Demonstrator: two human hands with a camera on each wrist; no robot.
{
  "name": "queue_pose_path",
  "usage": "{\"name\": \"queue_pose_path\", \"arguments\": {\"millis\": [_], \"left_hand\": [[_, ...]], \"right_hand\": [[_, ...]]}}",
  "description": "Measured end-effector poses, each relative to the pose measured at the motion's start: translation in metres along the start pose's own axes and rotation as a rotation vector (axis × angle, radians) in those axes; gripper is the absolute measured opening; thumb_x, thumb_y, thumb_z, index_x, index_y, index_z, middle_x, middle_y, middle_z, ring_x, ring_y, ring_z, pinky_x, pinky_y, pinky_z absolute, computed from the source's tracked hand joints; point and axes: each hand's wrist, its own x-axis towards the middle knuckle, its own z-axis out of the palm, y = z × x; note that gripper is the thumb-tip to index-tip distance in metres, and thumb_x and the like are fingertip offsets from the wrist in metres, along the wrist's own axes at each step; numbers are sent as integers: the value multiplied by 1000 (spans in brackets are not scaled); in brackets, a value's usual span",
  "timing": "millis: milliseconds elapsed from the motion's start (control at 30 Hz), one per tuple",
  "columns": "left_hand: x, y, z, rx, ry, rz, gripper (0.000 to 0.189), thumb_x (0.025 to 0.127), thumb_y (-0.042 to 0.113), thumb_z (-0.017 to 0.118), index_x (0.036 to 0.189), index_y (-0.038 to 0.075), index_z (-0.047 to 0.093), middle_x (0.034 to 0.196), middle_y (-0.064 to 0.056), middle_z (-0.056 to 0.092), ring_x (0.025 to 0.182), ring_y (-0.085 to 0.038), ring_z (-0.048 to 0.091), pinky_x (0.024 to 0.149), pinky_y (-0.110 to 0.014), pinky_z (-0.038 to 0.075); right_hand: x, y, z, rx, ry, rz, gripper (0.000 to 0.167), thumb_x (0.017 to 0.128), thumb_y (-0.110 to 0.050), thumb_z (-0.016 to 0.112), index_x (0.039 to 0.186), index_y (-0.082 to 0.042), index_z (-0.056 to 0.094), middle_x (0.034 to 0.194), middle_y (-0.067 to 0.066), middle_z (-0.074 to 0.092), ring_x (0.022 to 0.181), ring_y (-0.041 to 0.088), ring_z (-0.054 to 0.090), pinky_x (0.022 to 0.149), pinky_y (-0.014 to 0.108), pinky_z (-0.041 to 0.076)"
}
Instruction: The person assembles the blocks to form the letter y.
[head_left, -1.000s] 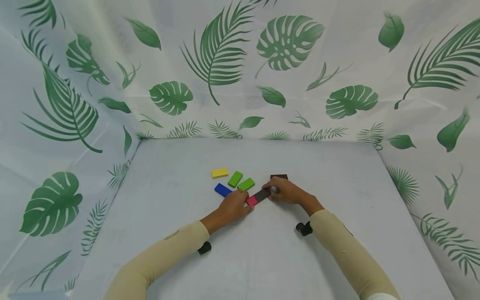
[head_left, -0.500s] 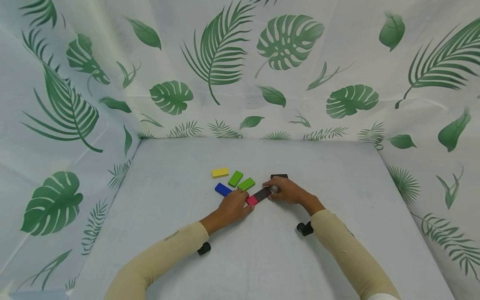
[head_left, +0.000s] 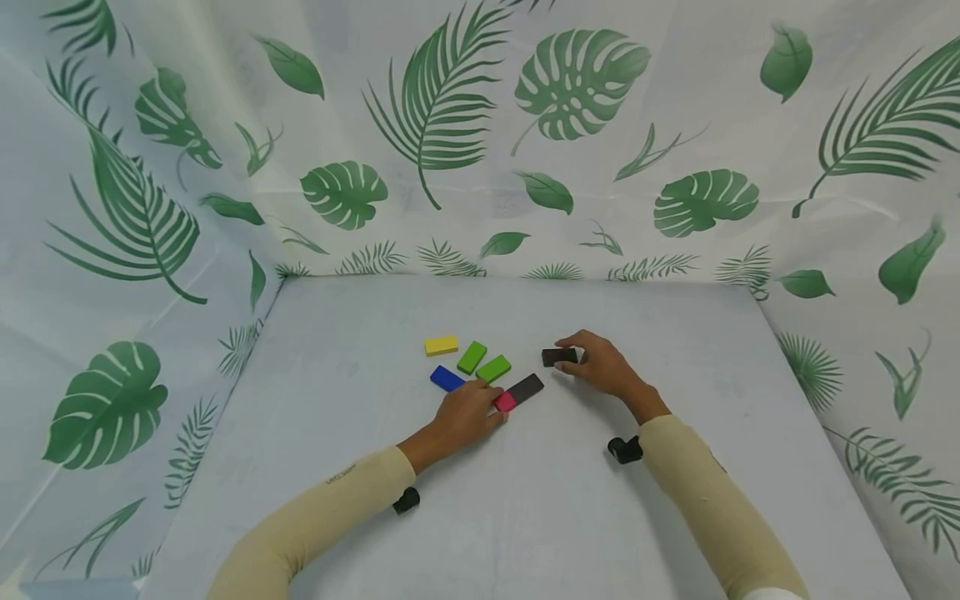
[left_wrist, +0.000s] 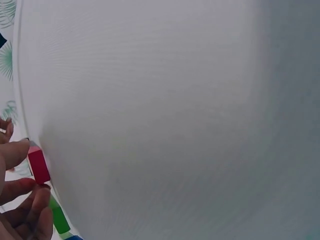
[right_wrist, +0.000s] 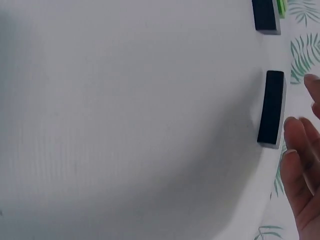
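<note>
In the head view, my left hand (head_left: 467, 414) pinches a pink-red block (head_left: 506, 403) between thumb and fingers. A black block (head_left: 526, 387) lies end to end with it, slanting up to the right. The left wrist view shows the pink-red block (left_wrist: 39, 166) between thumb and fingertips. Farther right, my right hand (head_left: 604, 365) reaches around another black block (head_left: 556, 358), thumb in front and fingers behind. In the right wrist view its loosely bent fingers (right_wrist: 299, 135) appear apart from that black block (right_wrist: 272, 109).
Two green blocks (head_left: 472, 357) lie just behind the pink-red one. A blue block (head_left: 447, 378) sits left of them, partly hidden by the left hand, and a yellow block (head_left: 441, 346) lies farther back. Leaf-printed white curtain (head_left: 465, 225) borders the grey tabletop (head_left: 540, 500).
My right hand has left the end of the black block beside the pink-red one and moved right and back to the other black block. The left hand stays almost in place.
</note>
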Motion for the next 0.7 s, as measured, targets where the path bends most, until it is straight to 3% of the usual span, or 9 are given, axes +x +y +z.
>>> {"name": "queue_pose_path", "arguments": {"millis": [133,333,700], "left_hand": [[1,-1,1,8,16,18,38,90,34,76,121,12,74,106,-2,73,93,-13,67,75,-25,55],[3,-3,3,3,27,24,35,88,31,78,119,14,76,101,-2,74,86,-11,65,69,-22,53],[3,-5,5,-48,24,6,36,88,31,79,119,13,76,97,-1,74,80,-7,60,65,-18,48]], "right_hand": [[-1,7,-1,-49,-3,58,49,88,-25,79,131,-7,65,123,16,63,86,22,58,74,37,47],[-2,11,0,-63,-55,132,52,89,-23,77,135,-5,62,130,20,60,114,38,58,94,55,47],[2,17,2,-79,-55,139,46,90,-20,76,132,-5,64,125,20,61,115,37,59,93,54,48]]}}
